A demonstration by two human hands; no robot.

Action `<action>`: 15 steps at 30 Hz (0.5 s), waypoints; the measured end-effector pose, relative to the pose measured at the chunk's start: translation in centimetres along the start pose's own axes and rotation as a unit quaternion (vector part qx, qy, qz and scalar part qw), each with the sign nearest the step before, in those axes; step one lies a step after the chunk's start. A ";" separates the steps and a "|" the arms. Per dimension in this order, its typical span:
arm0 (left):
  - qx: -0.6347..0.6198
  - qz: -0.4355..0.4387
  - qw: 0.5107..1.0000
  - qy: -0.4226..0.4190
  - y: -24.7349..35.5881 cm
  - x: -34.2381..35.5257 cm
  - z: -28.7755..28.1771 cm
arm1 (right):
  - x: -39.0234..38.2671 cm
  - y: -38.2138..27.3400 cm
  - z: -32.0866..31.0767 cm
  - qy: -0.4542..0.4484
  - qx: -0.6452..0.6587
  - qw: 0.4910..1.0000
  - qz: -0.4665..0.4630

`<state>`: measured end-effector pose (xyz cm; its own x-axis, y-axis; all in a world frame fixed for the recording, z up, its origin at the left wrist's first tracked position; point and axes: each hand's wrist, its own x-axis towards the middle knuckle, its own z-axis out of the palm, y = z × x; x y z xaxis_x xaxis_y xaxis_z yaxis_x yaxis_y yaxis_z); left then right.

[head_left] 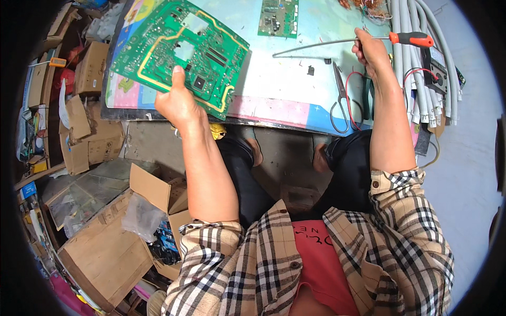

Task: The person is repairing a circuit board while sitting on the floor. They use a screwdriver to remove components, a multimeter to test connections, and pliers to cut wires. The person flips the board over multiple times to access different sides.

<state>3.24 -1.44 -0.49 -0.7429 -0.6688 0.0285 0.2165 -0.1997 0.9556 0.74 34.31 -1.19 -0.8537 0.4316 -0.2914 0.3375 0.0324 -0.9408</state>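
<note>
My left hand point(182, 104) grips the near edge of a large green circuit board point(211, 79), thumb on its face. The board is tilted up above the left part of the table. A long screwdriver point(414, 39) with a red and black handle is pinched by its shaft in my right hand point(373, 51). Its handle points right, and its thin shaft reaches left over the tabletop. Scissors point(340, 95) with dark handles lie just left of my right wrist, beside a red wire point(349, 100).
A smaller green circuit board point(278, 18) lies at the table's point(274, 105) far side. Grey tubes point(408, 79), a black meter point(436, 68) and tangled copper wire point(371, 8) are on the right. Cardboard boxes point(103, 142) crowd the left, with an open carton point(153, 187) nearer me.
</note>
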 end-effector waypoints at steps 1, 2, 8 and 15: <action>0.013 -0.009 1.000 0.005 -0.4 0.3 -0.1 | 0.4 0.2 -0.4 0.006 0.012 1.000 0.004; 0.007 -0.009 1.000 0.004 -0.4 0.3 -0.1 | 1.1 0.8 -0.9 0.005 0.041 0.999 0.033; -0.017 -0.037 0.999 0.026 0.2 0.5 0.5 | 6.3 6.4 -3.7 0.047 0.295 0.923 0.242; -0.178 -0.082 0.978 0.073 0.1 4.6 -1.5 | 8.2 8.3 -3.1 0.095 0.424 0.857 0.277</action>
<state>0.79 -5.60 -0.68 -0.6942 -0.6959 -0.1836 0.3281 -0.5330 0.7799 -2.24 40.91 -10.90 -0.5481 0.3109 -0.7765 0.1917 -0.8569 -0.4785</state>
